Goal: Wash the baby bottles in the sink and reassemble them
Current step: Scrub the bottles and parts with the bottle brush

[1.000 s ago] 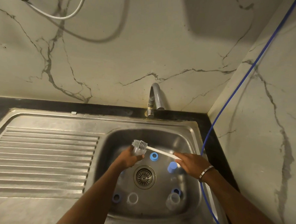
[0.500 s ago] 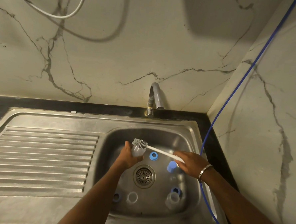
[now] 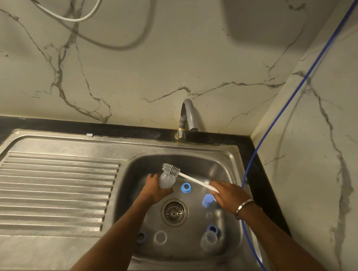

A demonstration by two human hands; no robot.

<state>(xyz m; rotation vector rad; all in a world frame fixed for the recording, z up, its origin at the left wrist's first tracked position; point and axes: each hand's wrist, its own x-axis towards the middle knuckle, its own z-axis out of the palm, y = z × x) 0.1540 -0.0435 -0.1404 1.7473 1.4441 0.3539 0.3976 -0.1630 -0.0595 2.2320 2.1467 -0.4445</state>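
My left hand (image 3: 157, 189) grips a clear baby bottle (image 3: 166, 179) over the steel sink basin (image 3: 195, 163), its mouth tilted up and away. My right hand (image 3: 229, 196) holds the white handle of a bottle brush (image 3: 171, 169), whose grey bristle head lies just outside the bottle's mouth. On the basin floor lie a blue ring (image 3: 185, 187), a blue cap (image 3: 207, 200), another blue ring (image 3: 141, 236), a clear round part (image 3: 160, 237), a second clear bottle (image 3: 209, 239) and a blue ring (image 3: 212, 229) behind it.
The tap (image 3: 187, 117) stands at the back of the basin, with no water running. The drain (image 3: 174, 212) sits mid-basin. A ribbed draining board (image 3: 49, 190) stretches left. A blue hose (image 3: 254, 161) hangs down the right wall past the sink's rim.
The brush head has stayed at the bottle's mouth, shifting only slightly. Both hands have hardly moved.
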